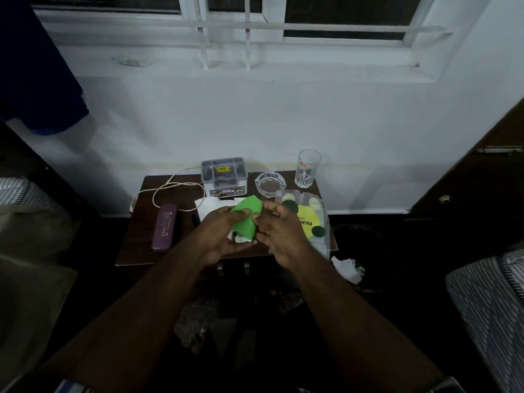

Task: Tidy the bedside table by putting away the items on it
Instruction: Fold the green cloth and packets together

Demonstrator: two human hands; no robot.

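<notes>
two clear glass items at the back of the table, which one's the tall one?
The drinking glass at the back right corner: it stands upright and tall with a red logo near its rim. The ashtray just left of it is low, wide and shallow.

pouch (309,219): left part hiding behind right hand (276,236)
case (165,227) text: too blurry to read
forearms: running off bottom edge

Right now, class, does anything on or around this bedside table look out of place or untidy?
Yes. A cream cable sprawls in loose loops across the table, its end hanging off the left edge. The clear packet overhangs the right edge, and crumpled paper lies below it.
</notes>
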